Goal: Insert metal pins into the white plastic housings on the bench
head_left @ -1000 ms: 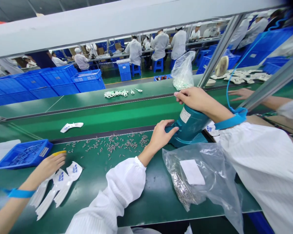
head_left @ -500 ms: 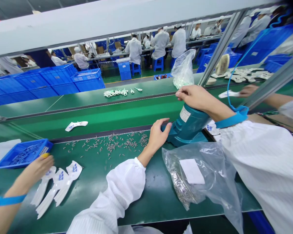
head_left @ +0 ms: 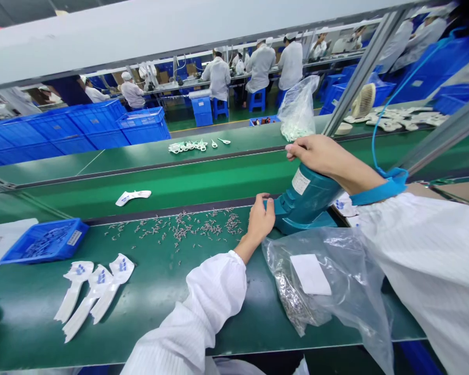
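A teal machine with a thick round body, a white label and a flat foot leans on the green bench in front of me. My right hand lies over its top, fingers and thumb closed at the upper edge. Low on its left side, my left hand has thumb and fingers closed around the front end, which they partly hide. Many small screws lie scattered on the bench left of that hand. A clear plastic bag with a white paper slip and more small metal pieces lies just before the machine.
Several white curved plastic parts lie at the left, near a blue tray of small blue pieces. Another white part rests on the belt. A slanted metal post rises at right. People in white work beyond blue crates.
My left hand has closed in on the machine's front end. The co-worker's hand by the white parts at left and the one at right holding a white part have left the view.
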Demonstrator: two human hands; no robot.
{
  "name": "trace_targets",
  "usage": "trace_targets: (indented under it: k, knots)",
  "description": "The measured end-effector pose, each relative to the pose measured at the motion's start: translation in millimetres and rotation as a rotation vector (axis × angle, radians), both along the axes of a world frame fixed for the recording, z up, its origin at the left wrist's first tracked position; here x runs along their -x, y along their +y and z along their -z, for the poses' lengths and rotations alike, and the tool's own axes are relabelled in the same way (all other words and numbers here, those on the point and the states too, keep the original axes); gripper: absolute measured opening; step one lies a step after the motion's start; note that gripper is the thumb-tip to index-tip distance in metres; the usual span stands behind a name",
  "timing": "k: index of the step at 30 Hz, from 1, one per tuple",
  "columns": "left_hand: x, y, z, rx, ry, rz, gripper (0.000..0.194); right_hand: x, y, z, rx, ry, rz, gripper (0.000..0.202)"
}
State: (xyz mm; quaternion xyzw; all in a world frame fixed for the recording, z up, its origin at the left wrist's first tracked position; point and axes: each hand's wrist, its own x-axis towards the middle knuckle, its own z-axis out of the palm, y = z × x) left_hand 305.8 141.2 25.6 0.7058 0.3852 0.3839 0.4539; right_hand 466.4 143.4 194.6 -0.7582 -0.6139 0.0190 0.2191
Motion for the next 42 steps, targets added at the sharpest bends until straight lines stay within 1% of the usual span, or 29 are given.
trace_targets:
  k: [3,7,10,13,16,19,23,26,29,30,32,36,39,42]
  knots:
    - [0.9,-1.8,0.1,-0.011,0.022,-0.021,0.028,-1.8,2.3,2.6,-0.013,-0.01,0.048,0.023]
    - [-1.0,-3.5,0.3,-0.016,0.035,-0.045,0.028,-3.0,3.3,5.2,-0.036,0.039,0.032,0.017]
    - [-1.6,-4.0,0.4,-0.016,0.041,-0.05,0.029,-2.0,3.2,4.8,-0.024,-0.007,0.027,0.024]
    - [-1.6,-4.1,0.7,-0.013,0.047,-0.05,0.03,1.0,0.2,2.3,-0.024,-0.069,0.059,0.038]
    - [-1.6,-4.0,0.6,-0.012,0.051,-0.052,0.03,4.2,-4.5,-1.1,-0.072,-0.024,0.033,0.045]
    - [-1.5,-3.9,0.3,-0.013,0.054,-0.053,0.03,5.1,-7.1,-3.6,-0.103,0.027,0.014,0.037]
    - [-1.3,-3.7,0.1,-0.014,0.057,-0.052,0.029,3.7,-6.4,-3.8,-0.102,0.001,0.052,0.025]
    - [-1.2,-3.7,0.2,-0.009,0.056,-0.055,0.029,2.9,-5.0,-2.3,-0.13,0.009,0.074,0.014]
    - [-1.5,-3.7,0.3,-0.003,0.054,-0.06,0.029,3.0,-3.4,-0.9,-0.138,0.05,0.058,0.009]
    - [-1.6,-3.7,0.3,-0.002,0.054,-0.061,0.029,3.4,-3.1,-0.9,-0.132,0.051,0.049,0.011]
    - [-1.6,-3.7,0.2,0.001,0.055,-0.063,0.029,5.0,-3.2,-1.9,-0.112,0.03,0.058,0.022]
    - [-1.2,-4.2,-0.3,0.005,0.058,-0.066,0.029,9.7,-7.3,-6.9,-0.1,0.036,0.125,0.045]
    - [-1.0,-4.4,-0.9,0.008,0.06,-0.067,0.029,10.5,-9.9,-9.1,-0.122,0.1,0.126,0.05]
    - [-1.3,-4.3,-1.4,0.012,0.061,-0.066,0.028,7.4,-8.8,-7.3,-0.149,0.096,0.096,0.046]
